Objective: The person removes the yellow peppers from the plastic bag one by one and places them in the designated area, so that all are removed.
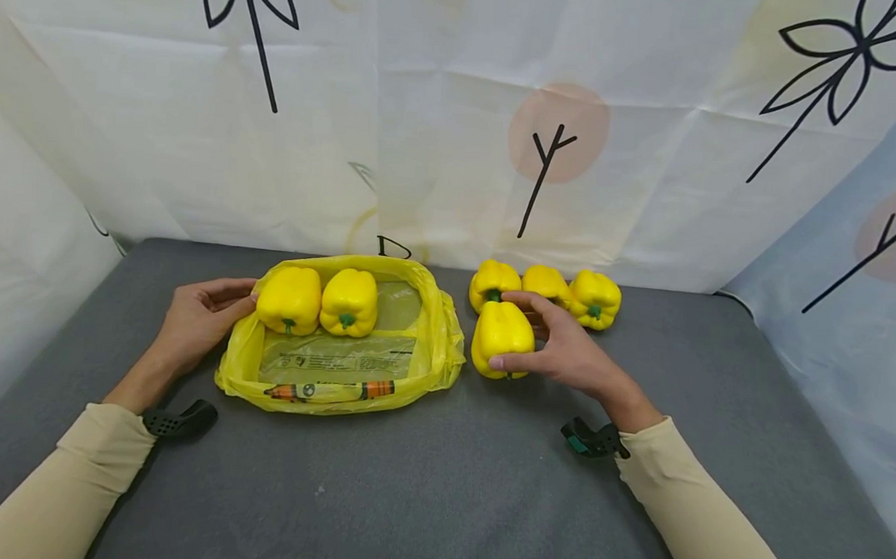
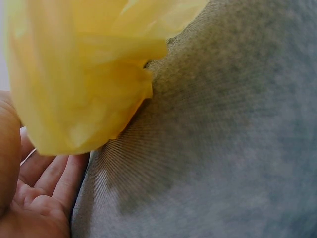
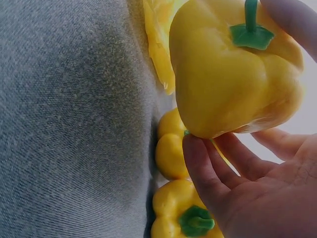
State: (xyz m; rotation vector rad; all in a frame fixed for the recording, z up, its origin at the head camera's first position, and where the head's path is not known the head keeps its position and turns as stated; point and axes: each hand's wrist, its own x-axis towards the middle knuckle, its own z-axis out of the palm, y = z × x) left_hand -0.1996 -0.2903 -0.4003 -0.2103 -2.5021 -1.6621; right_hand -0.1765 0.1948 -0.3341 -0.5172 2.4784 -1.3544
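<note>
A yellow plastic bag (image 1: 445,338) stands spread wide in a shallow oblong shape, with two yellow bell peppers, one left (image 1: 289,299) and one right (image 1: 349,302), at its back left. My left hand (image 1: 202,323) pinches the bag's left rim; in the left wrist view the thin plastic (image 2: 84,94) hangs between thumb and fingers. To the right of the bag, my right hand (image 1: 569,343) grips another yellow bell pepper (image 1: 502,339), thumb on the near side and fingers on the far side. Its green stem (image 3: 251,34) shows in the right wrist view.
Three more yellow bell peppers stand in a row behind the right hand: left (image 1: 495,280), middle (image 1: 545,282) and right (image 1: 595,301). A grey cloth covers the table (image 1: 408,495). A patterned white sheet (image 1: 439,146) hangs behind the table's back edge.
</note>
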